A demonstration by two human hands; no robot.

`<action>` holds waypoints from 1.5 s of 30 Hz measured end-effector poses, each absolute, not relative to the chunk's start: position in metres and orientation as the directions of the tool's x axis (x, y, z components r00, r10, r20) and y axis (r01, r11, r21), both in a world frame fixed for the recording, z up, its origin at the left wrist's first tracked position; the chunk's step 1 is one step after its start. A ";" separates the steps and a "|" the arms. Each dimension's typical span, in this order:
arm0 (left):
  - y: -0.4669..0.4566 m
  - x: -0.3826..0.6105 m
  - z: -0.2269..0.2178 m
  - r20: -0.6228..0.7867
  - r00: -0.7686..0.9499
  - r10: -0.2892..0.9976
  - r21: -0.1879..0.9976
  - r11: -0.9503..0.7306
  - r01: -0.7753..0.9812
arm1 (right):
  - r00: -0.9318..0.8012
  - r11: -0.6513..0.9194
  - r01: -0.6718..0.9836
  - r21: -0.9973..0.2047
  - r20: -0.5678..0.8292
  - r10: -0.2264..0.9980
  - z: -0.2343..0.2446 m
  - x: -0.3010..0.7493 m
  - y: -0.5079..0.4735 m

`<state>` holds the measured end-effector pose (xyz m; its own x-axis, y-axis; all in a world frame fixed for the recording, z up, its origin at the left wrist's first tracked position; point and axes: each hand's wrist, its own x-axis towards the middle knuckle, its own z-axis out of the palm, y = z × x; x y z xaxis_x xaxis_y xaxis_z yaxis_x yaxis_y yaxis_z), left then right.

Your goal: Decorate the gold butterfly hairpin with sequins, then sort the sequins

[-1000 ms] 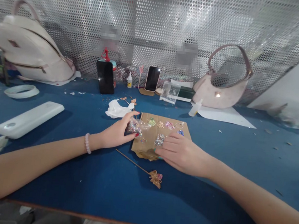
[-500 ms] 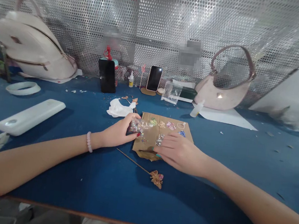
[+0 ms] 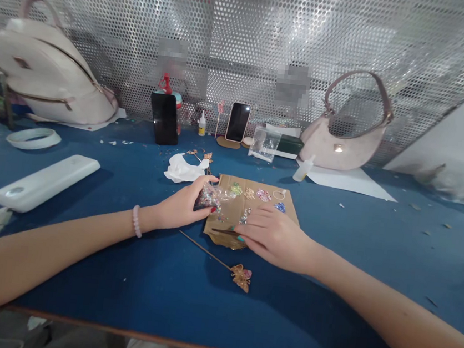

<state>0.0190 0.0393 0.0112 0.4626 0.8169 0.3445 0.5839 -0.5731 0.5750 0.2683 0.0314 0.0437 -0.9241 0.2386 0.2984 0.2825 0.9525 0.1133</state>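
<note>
Left hand (image 3: pixel 181 208) closed around small clear bag (image 3: pixel 208 196) of glittery pieces at left edge of cardboard sheet (image 3: pixel 218 225), right hand (image 3: pixel 276 236) spread flat on sheet's near edge, gripping nothing, butterfly hairpin (image 3: pixel 241 276) on worktop (image 3: pixel 152 288) just before it

Blue table (image 3: pixel 120 273); brown cardboard (image 3: pixel 287 201); pink bracelet (image 3: pixel 136 221); gold butterfly hairpin (image 3: pixel 241 276); white power bank (image 3: pixel 42 181).

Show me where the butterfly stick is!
In the head view, the butterfly stick lies on the blue table just in front of the right hand and the cardboard sheet. The left hand, gripping a glitter bag, is up-left of it.
</note>
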 end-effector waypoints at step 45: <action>0.035 0.020 0.015 0.297 0.471 0.831 0.576 -0.549 0.605 | -0.939 0.955 0.250 0.158 0.282 0.198 0.042 0.270 0.031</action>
<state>0.0204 0.0350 0.0147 0.4706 0.8309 0.2968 0.6055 -0.5488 0.5764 0.2703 0.0310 0.0418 -0.9386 0.1985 0.2823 0.2496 0.9553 0.1582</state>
